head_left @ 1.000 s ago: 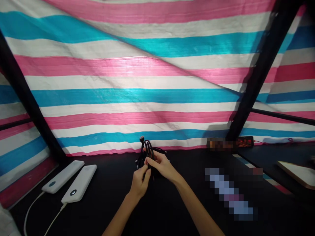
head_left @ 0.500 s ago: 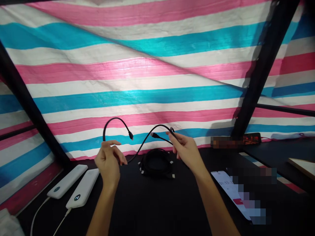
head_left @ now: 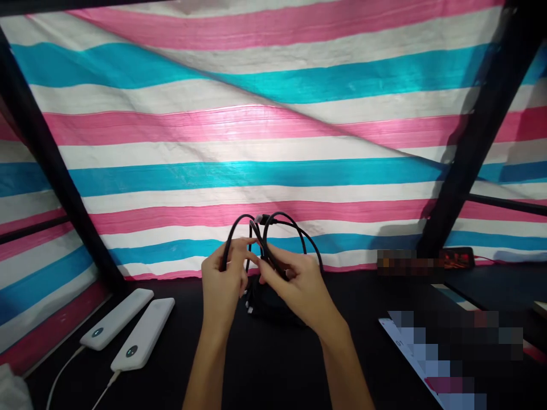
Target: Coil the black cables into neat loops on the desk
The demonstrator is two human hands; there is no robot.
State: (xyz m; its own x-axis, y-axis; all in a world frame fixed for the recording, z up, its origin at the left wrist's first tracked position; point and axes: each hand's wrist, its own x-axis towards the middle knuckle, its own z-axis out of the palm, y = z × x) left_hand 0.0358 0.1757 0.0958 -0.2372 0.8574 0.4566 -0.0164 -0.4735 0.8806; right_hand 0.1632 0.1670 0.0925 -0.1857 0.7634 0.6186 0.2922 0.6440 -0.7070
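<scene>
Between my two hands a black USB cable (head_left: 313, 241) is bent into loops that stand up above the fingers. My left hand (head_left: 224, 276) is closed round one part of it, fingertips meeting those of the other hand. My right hand (head_left: 299, 279) pinches the looped part, its thumb and forefinger pressed together. One dark plug of the cable (head_left: 265, 218) shows at the top of the loops. Behind and below the hands, partly hidden, a coil of black cables (head_left: 273, 312) lies on the black table, a few light plug tips showing at its left.
Two white power banks (head_left: 143, 335) with thin white cords lie at the left. At the right is a phone (head_left: 404, 347), partly blurred out, and farther back a small device with a red display (head_left: 457, 258). A striped sheet (head_left: 256, 171) hangs behind, between black posts.
My hands have come together from wide apart. The cable, stretched loosely between them before, is now gathered into loops. The view has shifted slightly.
</scene>
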